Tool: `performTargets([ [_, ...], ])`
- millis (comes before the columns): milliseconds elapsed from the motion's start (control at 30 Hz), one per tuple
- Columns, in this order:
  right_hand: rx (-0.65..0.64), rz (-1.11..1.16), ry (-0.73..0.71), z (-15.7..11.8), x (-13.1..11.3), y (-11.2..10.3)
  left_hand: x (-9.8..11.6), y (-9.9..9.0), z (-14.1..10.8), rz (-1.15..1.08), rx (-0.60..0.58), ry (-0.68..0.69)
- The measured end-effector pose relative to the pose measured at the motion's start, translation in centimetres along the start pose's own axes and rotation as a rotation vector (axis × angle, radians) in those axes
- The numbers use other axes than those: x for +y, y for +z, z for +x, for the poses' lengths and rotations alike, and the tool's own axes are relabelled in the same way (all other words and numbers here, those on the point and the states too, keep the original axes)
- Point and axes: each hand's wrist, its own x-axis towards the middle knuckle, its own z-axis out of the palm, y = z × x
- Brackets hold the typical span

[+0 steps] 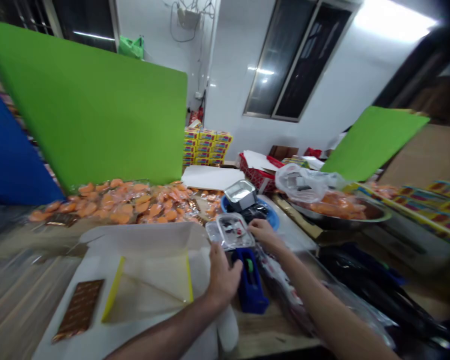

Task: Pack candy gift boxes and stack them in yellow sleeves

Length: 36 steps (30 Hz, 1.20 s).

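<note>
My left hand (224,274) has its fingers closed on the near left edge of a clear plastic container (230,231) with small dark and red items inside. At the container's right edge, my right hand (265,234) pinches the rim. A blue tape dispenser (252,287) with a green core stands just below, beside my left hand. To the left lies an open white box (200,267) holding a yellow-edged clear tray (153,290). A brown wrapped bar (80,306) rests on the box's left part.
Orange packaged pieces (112,205) are heaped behind the white box. Behind the container, a blue bowl (273,218) holds foil trays (240,194). A metal basin (377,212) with orange items stands right. Plastic packaging (285,290) lies beneath my right forearm.
</note>
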Motion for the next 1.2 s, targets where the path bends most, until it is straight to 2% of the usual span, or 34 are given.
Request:
performTargets([
  [100,-0.095,0.112,0.005,-3.8,1.0,-1.6,0.3,-4.7,-5.2,-0.038,-0.293,0.077],
  [167,-0.238,0.297,0.087,-6.3,1.5,-2.0,-0.4,-9.1,-7.6,0.009,-0.333,0.141],
  [200,-0.284,0.344,0.125,-7.4,1.6,-1.8,-1.1,-11.6,-8.4,0.063,-0.276,0.178],
  [267,-0.426,0.399,0.174,-9.7,0.7,-0.9,-3.4,-17.0,-9.1,0.249,-0.079,0.210],
  [333,-0.513,0.431,0.162,-11.6,-1.5,0.9,-6.4,-22.0,-9.1,0.549,0.153,0.132],
  [367,-0.529,0.447,0.142,-12.4,-3.0,2.1,-7.8,-24.2,-9.0,0.718,0.222,0.073],
  [400,-0.539,0.463,0.119,-13.1,-4.6,3.5,-9.2,-25.9,-8.9,0.870,0.263,0.011],
  [467,-0.551,0.505,0.078,-14.0,-7.9,6.7,-11.1,-28.1,-8.7,1.074,0.239,-0.105],
  [533,-0.559,0.583,0.031,-14.3,-10.7,10.4,-11.9,-28.7,-8.7,1.153,0.174,-0.179],
  [600,-0.546,0.614,0.012,-14.2,-12.4,13.9,-11.9,-28.3,-8.7,1.176,0.146,-0.193],
  [667,-0.487,0.531,-0.006,-13.9,-12.9,16.8,-11.7,-27.8,-8.6,1.182,0.141,-0.184],
  [733,-0.415,0.439,-0.040,-13.7,-12.7,18.6,-11.7,-27.8,-8.6,1.158,0.128,-0.193],
  [800,-0.370,0.396,-0.064,-13.7,-12.1,19.3,-11.8,-28.4,-8.8,1.114,0.133,-0.240],
  [867,-0.364,0.379,-0.072,-13.7,-11.7,19.2,-11.5,-29.0,-9.2,1.029,0.197,-0.281],
  [967,-0.376,0.347,-0.091,-13.6,-11.4,18.8,-9.7,-28.6,-9.5,0.784,0.286,-0.202],
  [1067,-0.374,0.331,-0.114,-13.2,-11.4,18.6,-7.3,-25.7,-8.6,0.624,0.195,-0.030],
  [1133,-0.364,0.315,-0.150,-13.1,-11.3,18.7,-6.4,-23.0,-7.3,0.666,0.095,0.004],
  [1200,-0.364,0.283,-0.191,-13.0,-11.3,18.7,-6.5,-20.7,-6.0,0.759,0.018,-0.002],
])
